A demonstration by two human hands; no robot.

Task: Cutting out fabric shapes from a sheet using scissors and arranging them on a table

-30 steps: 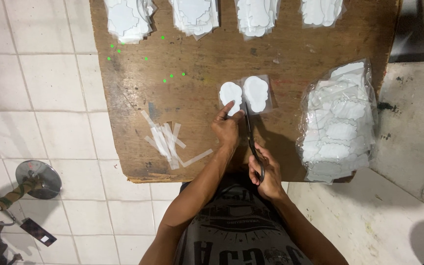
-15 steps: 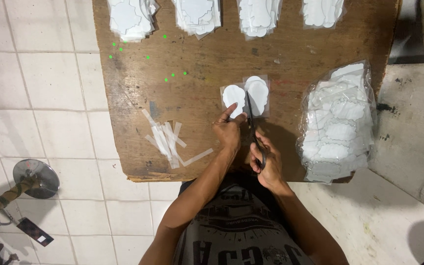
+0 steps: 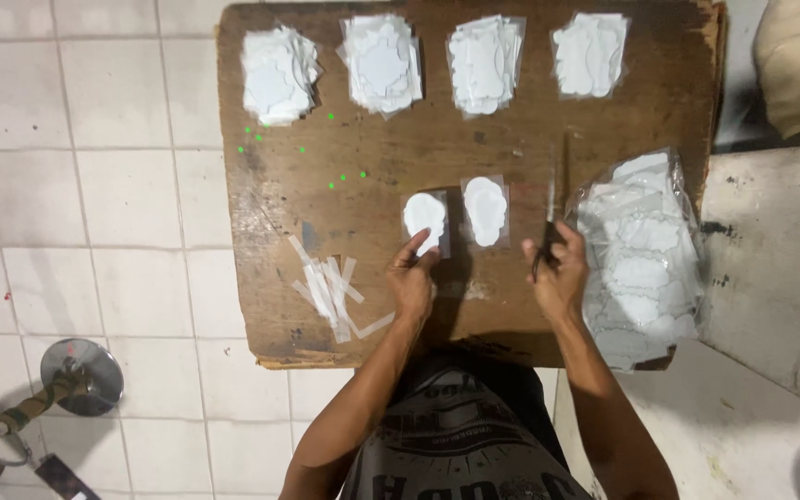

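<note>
Two small clear packets with white cloud-shaped pieces lie side by side on a worn wooden board (image 3: 372,167). My left hand (image 3: 412,278) pinches the lower edge of the left packet (image 3: 426,220). The right packet (image 3: 485,210) lies free beside it. My right hand (image 3: 557,273) is closed on a pair of scissors (image 3: 549,208), whose blades point away from me, just right of the free packet.
Several stacks of the same white packets (image 3: 278,74) line the board's far edge. A large loose pile of them (image 3: 641,255) covers the board's right end. Cut plastic strips (image 3: 331,289) lie to the left of my left hand. White floor tiles surround the board; a round metal object (image 3: 81,375) sits lower left.
My right hand has carried the scissors to the right, away from between the two packets. The packets now lie apart. My left hand stays on the left one.
</note>
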